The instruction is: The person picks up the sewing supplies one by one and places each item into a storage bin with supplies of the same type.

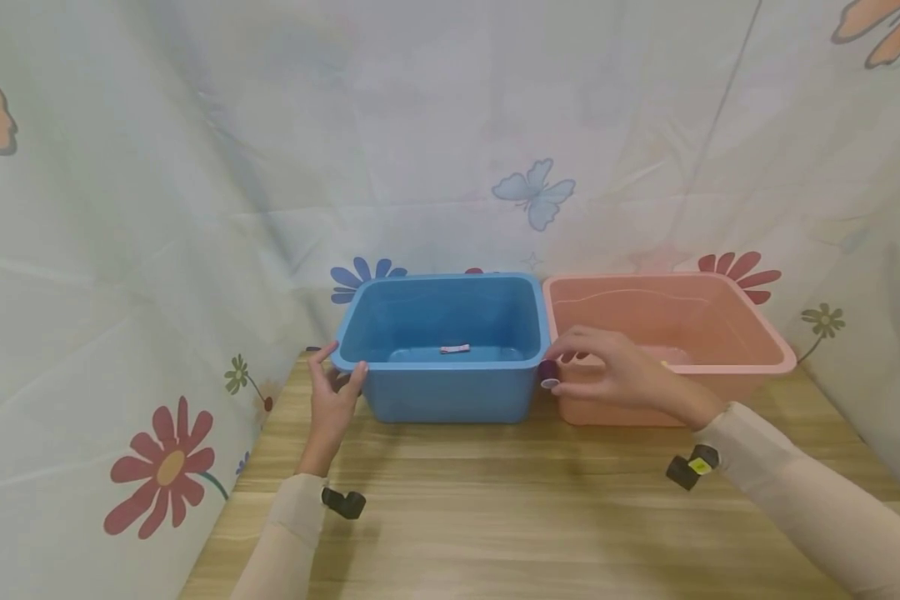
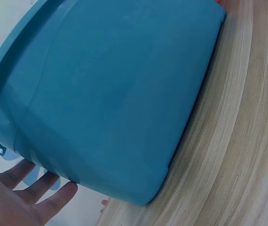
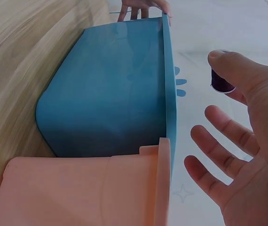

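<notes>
My right hand [image 1: 607, 371] pinches a small dark purple thread spool [image 1: 549, 373] with a white end between thumb and index finger. The other fingers are spread apart in the right wrist view. The spool is over the front, where the blue bin [image 1: 450, 392] meets the pink bin [image 1: 780, 360]. My left hand [image 1: 333, 400] holds the blue bin's front left corner, thumb at the front rim and fingers along the left side. In the left wrist view, the fingertips [image 2: 68, 190] touch the bin's side. Inside the blue bin lies a small pale pink strip [image 1: 454, 348].
Both bins stand side by side on a wood-grain table [image 1: 480, 508]. Behind them hangs a pale cloth [image 1: 420, 150] printed with flowers and butterflies. A small yellow bit [image 1: 664, 363] shows in the pink bin beside my right hand, which hides part of that bin.
</notes>
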`<state>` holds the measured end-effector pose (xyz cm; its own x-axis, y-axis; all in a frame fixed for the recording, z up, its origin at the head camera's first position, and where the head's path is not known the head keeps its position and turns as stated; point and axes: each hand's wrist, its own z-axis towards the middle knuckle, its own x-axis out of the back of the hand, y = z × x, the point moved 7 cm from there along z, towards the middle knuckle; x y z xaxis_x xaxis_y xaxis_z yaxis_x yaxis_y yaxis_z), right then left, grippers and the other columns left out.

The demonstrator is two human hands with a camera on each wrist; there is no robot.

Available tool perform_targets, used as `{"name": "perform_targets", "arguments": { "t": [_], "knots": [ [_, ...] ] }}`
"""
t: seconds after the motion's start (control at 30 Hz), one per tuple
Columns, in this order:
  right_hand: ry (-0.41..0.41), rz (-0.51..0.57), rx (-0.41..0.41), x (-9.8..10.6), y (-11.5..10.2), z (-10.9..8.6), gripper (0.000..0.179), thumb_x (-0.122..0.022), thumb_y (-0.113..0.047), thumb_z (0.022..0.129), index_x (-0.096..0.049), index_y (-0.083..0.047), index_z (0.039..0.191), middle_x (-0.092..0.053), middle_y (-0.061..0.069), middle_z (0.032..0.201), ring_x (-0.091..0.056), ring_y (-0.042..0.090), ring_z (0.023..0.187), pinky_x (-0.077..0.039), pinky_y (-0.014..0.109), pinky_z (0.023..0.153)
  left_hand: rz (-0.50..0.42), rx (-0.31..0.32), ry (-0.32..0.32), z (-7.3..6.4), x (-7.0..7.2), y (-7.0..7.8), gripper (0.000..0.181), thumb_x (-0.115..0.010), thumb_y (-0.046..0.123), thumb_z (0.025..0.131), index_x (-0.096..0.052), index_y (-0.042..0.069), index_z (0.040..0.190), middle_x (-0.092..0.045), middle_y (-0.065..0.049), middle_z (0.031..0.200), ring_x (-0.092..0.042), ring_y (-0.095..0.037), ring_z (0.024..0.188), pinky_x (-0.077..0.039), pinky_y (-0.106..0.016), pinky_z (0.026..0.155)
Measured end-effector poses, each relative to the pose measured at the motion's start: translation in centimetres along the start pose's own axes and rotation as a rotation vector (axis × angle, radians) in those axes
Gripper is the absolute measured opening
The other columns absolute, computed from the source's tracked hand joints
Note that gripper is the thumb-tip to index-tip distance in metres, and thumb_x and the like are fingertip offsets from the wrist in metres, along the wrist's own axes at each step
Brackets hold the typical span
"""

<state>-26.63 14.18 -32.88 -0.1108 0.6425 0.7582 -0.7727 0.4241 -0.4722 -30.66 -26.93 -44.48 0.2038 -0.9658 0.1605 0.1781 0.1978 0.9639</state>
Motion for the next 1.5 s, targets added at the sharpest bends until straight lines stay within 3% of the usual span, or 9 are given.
{"name": "perform_targets", "arguments": {
  "t": [0.1,0.3,0.53,0.8,1.03,1.3,1.5],
  "knots": [
    [0.008,-0.007,0.009,0.3,0.0,0.1,0.037,-0.087,-0.025,0.085,-0.073,-0.021,0.119,-0.069,-0.014,0.11,-0.066,0.018,0.1,-0.058,0.042,0.085,-0.001,0.007,-0.006,0.1,0.1,-0.1,0.076,-0.068,0.036,0.099,-0.022,0.019,0.158,-0.043,-0.024,0.153,-0.053,-0.034,0.132,-0.05,-0.043,0.099],
    [0.018,-0.009,0.034,0.8,0.4,0.4,0.037,-0.087,-0.02,0.084,-0.073,-0.017,0.118,-0.071,-0.011,0.111,-0.066,0.019,0.1,-0.059,0.041,0.084,-0.01,-0.013,0.015,0.7,0.2,-1.8,0.074,-0.069,0.041,0.098,-0.024,0.028,0.156,-0.043,-0.019,0.153,-0.053,-0.033,0.132,-0.045,-0.056,0.105],
    [0.015,-0.055,0.002,1.8,0.9,0.7,0.035,-0.085,-0.02,0.086,-0.072,-0.018,0.119,-0.071,-0.01,0.109,-0.066,0.015,0.099,-0.059,0.038,0.081,0.014,-0.044,0.034,0.5,0.2,-1.7,0.072,-0.069,0.045,0.098,-0.026,0.031,0.154,-0.047,-0.017,0.15,-0.056,-0.031,0.129,-0.05,-0.047,0.098],
    [0.024,-0.084,-0.036,2.6,1.6,0.9,0.033,-0.085,-0.024,0.086,-0.073,-0.019,0.116,-0.072,-0.01,0.105,-0.067,0.019,0.097,-0.059,0.047,0.081,0.015,-0.037,0.034,0.5,0.2,-1.6,0.072,-0.069,0.048,0.097,-0.026,0.033,0.153,-0.045,-0.017,0.151,-0.055,-0.032,0.129,-0.049,-0.055,0.101],
    [-0.003,-0.101,-0.114,3.1,2.5,0.9,0.039,-0.086,-0.034,0.085,-0.072,-0.024,0.12,-0.07,-0.014,0.105,-0.066,0.013,0.097,-0.058,0.035,0.08,0.022,-0.038,0.033,0.5,0.2,-1.4,0.073,-0.068,0.048,0.097,-0.025,0.032,0.154,-0.044,-0.017,0.152,-0.054,-0.032,0.13,-0.049,-0.056,0.101],
    [-0.007,-0.133,-0.051,3.8,2.7,1.2,0.042,-0.088,-0.022,0.084,-0.072,-0.021,0.123,-0.071,-0.01,0.107,-0.065,0.009,0.096,-0.059,0.038,0.082,0.007,-0.039,0.028,0.5,0.2,-1.5,0.072,-0.068,0.044,0.098,-0.026,0.03,0.154,-0.045,-0.02,0.152,-0.055,-0.033,0.13,-0.05,-0.051,0.099],
    [-0.033,-0.101,-0.159,4.2,3.6,1.1,0.043,-0.087,-0.029,0.085,-0.07,-0.03,0.125,-0.068,-0.014,0.108,-0.065,0.015,0.099,-0.058,0.045,0.084,0.01,-0.036,0.038,0.6,0.2,-1.7,0.072,-0.07,0.046,0.097,-0.027,0.031,0.153,-0.046,-0.019,0.151,-0.055,-0.032,0.129,-0.05,-0.052,0.099]
  ]
}}
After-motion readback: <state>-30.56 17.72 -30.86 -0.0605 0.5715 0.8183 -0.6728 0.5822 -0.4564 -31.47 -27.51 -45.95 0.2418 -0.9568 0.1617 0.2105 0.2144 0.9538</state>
